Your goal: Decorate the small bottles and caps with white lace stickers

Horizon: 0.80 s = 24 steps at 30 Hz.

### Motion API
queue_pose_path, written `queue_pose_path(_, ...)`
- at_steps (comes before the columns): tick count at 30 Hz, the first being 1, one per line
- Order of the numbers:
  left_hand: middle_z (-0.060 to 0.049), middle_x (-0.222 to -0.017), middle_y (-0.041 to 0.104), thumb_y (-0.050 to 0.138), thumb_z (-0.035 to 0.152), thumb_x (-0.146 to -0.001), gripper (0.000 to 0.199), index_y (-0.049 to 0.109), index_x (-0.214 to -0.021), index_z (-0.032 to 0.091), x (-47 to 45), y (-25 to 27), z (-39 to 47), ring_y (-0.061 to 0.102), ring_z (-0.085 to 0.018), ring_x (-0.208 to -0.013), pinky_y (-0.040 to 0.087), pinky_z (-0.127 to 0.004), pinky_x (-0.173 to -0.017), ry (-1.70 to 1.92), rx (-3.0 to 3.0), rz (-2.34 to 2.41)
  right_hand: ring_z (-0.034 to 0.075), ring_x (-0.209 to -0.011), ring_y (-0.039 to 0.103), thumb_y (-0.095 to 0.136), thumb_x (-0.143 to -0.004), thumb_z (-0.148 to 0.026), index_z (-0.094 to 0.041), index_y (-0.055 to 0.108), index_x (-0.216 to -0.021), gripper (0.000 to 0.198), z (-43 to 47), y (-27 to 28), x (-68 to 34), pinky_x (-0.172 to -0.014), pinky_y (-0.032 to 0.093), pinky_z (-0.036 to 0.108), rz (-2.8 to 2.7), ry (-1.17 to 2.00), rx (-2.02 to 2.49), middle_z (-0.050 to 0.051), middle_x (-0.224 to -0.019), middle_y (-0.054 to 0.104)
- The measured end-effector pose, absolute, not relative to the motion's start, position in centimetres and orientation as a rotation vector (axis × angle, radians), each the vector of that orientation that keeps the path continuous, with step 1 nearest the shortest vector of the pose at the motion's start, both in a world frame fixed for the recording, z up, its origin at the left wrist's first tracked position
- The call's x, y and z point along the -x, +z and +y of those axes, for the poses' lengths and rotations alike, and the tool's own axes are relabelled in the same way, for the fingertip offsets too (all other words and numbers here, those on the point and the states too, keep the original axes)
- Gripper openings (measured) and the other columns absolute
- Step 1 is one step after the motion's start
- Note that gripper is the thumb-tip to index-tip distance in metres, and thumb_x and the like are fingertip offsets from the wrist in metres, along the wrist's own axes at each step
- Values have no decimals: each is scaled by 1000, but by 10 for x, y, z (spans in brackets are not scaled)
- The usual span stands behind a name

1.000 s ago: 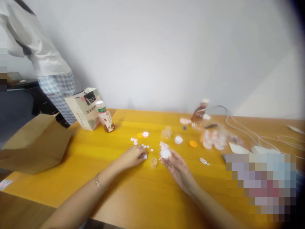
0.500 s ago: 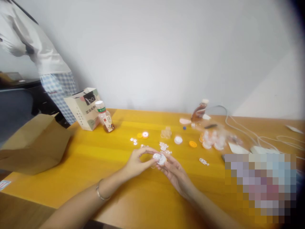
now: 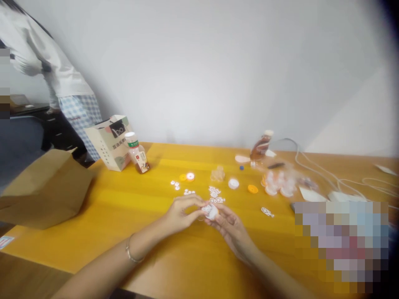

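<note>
Over the middle of the table my hands meet around a small white round disc (image 3: 213, 212) with an orange edge. My right hand (image 3: 232, 230) grips the disc from the right, fingers closed. My left hand (image 3: 182, 214) pinches a small white perforated piece (image 3: 205, 209) lying against the disc's face; the fingertips partly hide it. Just beyond the hands is a small pile of white perforated pieces (image 3: 215, 192). Another white perforated piece (image 3: 267, 212) lies to the right. Several small white discs (image 3: 175, 185) are at the left.
A white round part (image 3: 233, 183) and an orange disc (image 3: 252, 189) lie farther back, near clustered pink-white round parts (image 3: 279, 185). Bottles (image 3: 137, 153) (image 3: 262, 145), a paper bag (image 3: 109, 143), a cardboard box (image 3: 46, 189) and cables (image 3: 318, 168) surround them. A person (image 3: 68, 79) stands at left.
The white perforated piece in my left hand has come in over the disc's face; before, it stood out at the disc's left edge. The person at left has shifted slightly.
</note>
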<state>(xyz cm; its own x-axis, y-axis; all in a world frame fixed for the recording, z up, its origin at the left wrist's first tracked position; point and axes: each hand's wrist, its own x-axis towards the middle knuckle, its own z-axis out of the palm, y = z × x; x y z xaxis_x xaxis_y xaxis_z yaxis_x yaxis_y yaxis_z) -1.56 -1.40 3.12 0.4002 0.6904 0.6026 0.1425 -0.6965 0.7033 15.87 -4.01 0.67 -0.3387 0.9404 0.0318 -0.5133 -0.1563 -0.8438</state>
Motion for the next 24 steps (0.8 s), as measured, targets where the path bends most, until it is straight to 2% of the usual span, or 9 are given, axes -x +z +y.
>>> queue_pose_path(6, -9, -85, 66, 59, 20, -74, 12, 63, -82, 12, 18, 42, -16, 61, -16, -81, 49, -29, -76, 1176, -2086, 729, 13, -68, 60, 65, -70, -27, -20, 62, -98, 28, -42, 9, -159, -70, 46, 28, -987, 1788, 607, 5, -86, 67)
queue_pose_path(11, -9, -89, 66, 58, 21, -75, 15, 62, -87, 13, 20, 51, -20, 61, -15, -82, 48, -30, -78, 1150, -2094, 697, 13, -70, 61, 65, -70, -29, -20, 62, -98, 30, -44, 14, -159, -73, 46, 27, -995, 1814, 596, 5, -87, 67)
queue_pose_path(19, -10, -91, 61, 57, 17, -75, 21, 57, -95, 13, 21, 48, -24, 58, -16, -86, 47, -29, -79, 1400, -1854, 750, 17, -79, 61, 66, -68, -32, -22, 61, -100, 34, -46, 17, -162, -78, 45, 32, -1006, 1816, 586, 7, -90, 67)
queue_pose_path(24, -9, -90, 58, 51, 16, -79, 21, 54, -99, 14, 22, 48, -23, 55, -14, -82, 46, -25, -74, 1376, -1878, 811, 17, -77, 61, 67, -66, -33, -22, 62, -99, 35, -45, 19, -164, -78, 45, 32, -977, 1829, 602, 7, -89, 67)
